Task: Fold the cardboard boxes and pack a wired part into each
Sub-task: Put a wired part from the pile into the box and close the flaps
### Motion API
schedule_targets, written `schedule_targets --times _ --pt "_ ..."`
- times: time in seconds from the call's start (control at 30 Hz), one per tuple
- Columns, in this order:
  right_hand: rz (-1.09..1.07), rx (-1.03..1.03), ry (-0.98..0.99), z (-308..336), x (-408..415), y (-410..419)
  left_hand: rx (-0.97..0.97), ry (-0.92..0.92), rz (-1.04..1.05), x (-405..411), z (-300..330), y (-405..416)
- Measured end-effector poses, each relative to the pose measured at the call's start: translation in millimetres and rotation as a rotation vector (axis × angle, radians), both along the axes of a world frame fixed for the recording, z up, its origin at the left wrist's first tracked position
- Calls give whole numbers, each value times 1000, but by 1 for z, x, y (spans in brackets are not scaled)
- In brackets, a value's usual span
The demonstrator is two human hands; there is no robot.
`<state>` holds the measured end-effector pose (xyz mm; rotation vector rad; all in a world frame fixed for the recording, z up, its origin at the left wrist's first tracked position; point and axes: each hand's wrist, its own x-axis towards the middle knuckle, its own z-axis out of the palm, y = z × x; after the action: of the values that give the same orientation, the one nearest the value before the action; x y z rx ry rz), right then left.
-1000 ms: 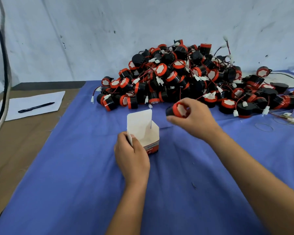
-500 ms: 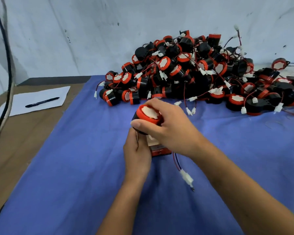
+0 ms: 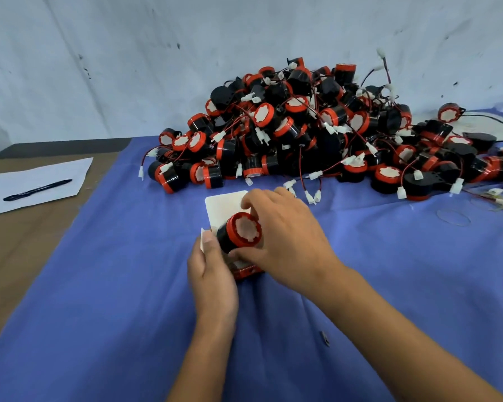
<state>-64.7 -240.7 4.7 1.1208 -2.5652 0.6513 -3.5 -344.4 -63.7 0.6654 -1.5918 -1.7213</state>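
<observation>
Both hands work the packing step: the left hand (image 3: 212, 274) grips the small cardboard box (image 3: 246, 269) on the blue worktop (image 3: 99, 285) while the right hand (image 3: 285, 242) clasps a wired part (image 3: 240, 232) at its mouth, which next needs seating fully and the open flap (image 3: 224, 206) closed.

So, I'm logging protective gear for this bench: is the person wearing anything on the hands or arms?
No. The left hand and right hand are bare, without gloves, rings or watch, and both forearms show no sleeves as far as the view reaches.
</observation>
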Motion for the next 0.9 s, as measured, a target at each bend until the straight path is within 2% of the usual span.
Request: schedule_targets --times 0.17,0.4,0.67,0.9 --pt "6 214 175 12 11 -6 -82 -25 59 -3 -3 -1" --pt "-20 203 115 15 10 -3 -145 -45 66 -2 0 -3" --pt "117 273 131 6 -1 -2 -117 -61 -143 3 9 -10" --pt "130 259 -10 4 -7 4 -149 -44 -111 3 7 -9"
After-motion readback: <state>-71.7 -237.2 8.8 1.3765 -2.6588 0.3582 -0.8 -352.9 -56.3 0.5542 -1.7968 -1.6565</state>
